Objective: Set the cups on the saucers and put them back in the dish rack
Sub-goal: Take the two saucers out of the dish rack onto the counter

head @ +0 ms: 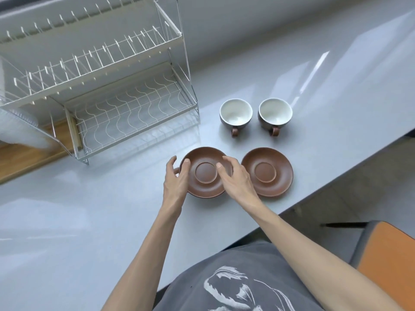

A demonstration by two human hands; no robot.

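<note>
Two brown saucers lie side by side near the counter's front edge. My left hand [177, 176] holds the left saucer [205, 189] by its left rim, thumb on top. My right hand [235, 178] covers that saucer's right rim, with its thumb resting near the centre ring. The right saucer [267, 171] lies untouched beside my right hand. Behind the saucers stand two empty upright cups, dark outside and white inside, with brown handles towards me: the left cup [235, 114] and the right cup [275, 113]. The wire dish rack [125, 108] stands empty at the left.
The grey counter [89, 209] runs diagonally, and its front edge falls off just right of the saucers. A wooden board [29, 153] lies under the rack's left end. An orange chair seat [388, 259] is at the lower right.
</note>
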